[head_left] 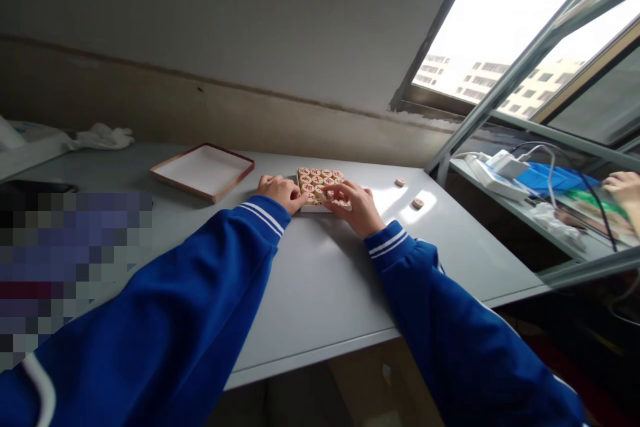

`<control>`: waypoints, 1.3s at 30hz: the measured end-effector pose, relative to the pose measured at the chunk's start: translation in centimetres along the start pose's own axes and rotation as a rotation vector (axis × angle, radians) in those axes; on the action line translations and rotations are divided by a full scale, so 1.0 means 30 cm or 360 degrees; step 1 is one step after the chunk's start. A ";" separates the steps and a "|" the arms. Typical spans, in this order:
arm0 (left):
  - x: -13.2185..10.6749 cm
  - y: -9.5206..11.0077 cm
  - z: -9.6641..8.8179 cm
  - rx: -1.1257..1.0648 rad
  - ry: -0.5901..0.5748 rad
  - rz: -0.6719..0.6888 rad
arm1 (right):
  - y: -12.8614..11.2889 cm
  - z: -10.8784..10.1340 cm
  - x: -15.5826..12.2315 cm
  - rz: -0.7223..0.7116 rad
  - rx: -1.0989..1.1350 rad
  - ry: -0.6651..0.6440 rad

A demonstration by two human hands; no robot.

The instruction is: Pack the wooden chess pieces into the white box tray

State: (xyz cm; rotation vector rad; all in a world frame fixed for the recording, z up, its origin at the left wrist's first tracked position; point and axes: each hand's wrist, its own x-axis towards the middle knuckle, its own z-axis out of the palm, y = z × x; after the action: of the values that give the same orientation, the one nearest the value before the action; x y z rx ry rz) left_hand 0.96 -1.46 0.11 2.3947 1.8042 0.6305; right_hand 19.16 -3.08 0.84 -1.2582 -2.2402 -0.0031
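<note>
A shallow white box [315,209] lies on the desk, filled with rows of round xiangqi pieces [316,178] that carry red characters. My left hand [281,192] rests against the box's left side, fingers curled, with the thumb at its near left corner. Over the right near part of the box is my right hand [361,207], thumb and fingertips pinched on a xiangqi piece [329,194] among the others; the fingers partly hide it. To the right, two loose pieces, a far one [400,182] and a nearer one [417,203], lie on the desk.
An open box lid [203,170] lies inside-up on the grey desk [310,293], left of my hands. White crumpled cloth [103,137] is at the far left. A metal frame [463,123] and a shelf with a power strip [497,177] and cables stand right, near another person's hand [625,188].
</note>
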 end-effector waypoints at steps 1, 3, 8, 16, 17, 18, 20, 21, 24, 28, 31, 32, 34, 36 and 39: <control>0.000 0.000 0.000 0.0005 -0.0002 0.0002 | -0.012 0.004 -0.001 -0.0024 -0.0051 -0.0008; 0.000 0.000 -0.002 0.0004 -0.0014 0.0010 | -0.019 0.006 -0.006 -0.0038 -0.0116 -0.0021; 0.000 0.003 -0.008 -0.0012 -0.0026 -0.0001 | -0.012 0.000 -0.009 0.0022 -0.0138 -0.0039; 0.000 0.003 -0.009 0.0015 -0.0024 0.0002 | 0.103 -0.083 -0.020 0.0366 -0.0515 0.0179; 0.000 0.002 -0.009 0.0012 -0.0035 0.0001 | 0.150 -0.103 -0.034 0.0537 -0.0659 0.0230; 0.001 0.002 -0.010 0.0002 -0.0046 -0.0003 | 0.204 -0.123 -0.052 0.0708 -0.0803 0.0242; 0.002 0.002 -0.011 -0.0029 -0.0064 -0.0027 | 0.315 -0.159 -0.091 0.1016 -0.0941 0.0190; 0.003 0.002 -0.012 -0.0042 -0.0077 -0.0041 | 0.366 -0.174 -0.111 0.1145 -0.0915 0.0164; 0.003 0.004 -0.015 -0.0052 -0.0124 -0.0063 | 0.465 -0.203 -0.144 0.1162 -0.0644 0.0131; 0.002 0.007 -0.021 -0.0050 -0.0144 -0.0067 | 0.420 -0.184 -0.113 0.0862 -0.0308 0.0119; 0.001 0.007 -0.024 -0.0051 -0.0157 -0.0063 | 0.292 -0.135 -0.066 0.0410 0.0188 0.0144; 0.001 0.007 -0.026 -0.0049 -0.0168 -0.0056 | 0.247 -0.117 -0.051 0.0270 0.0292 0.0132; 0.000 0.007 -0.027 -0.0036 -0.0186 -0.0048 | 0.167 -0.084 -0.030 0.0085 0.0380 0.0093; 0.000 0.007 -0.027 -0.0020 -0.0185 -0.0050 | 0.114 -0.060 -0.018 -0.0023 0.0395 0.0060; 0.001 0.004 -0.021 -0.0013 -0.0145 -0.0049 | 0.086 -0.038 -0.015 -0.0101 0.0394 0.0049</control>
State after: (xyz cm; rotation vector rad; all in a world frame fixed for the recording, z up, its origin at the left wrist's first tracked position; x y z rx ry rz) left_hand 0.83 -1.60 0.73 2.3448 1.7946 0.5157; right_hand 21.92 -2.30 0.90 -1.0478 -2.1754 0.2229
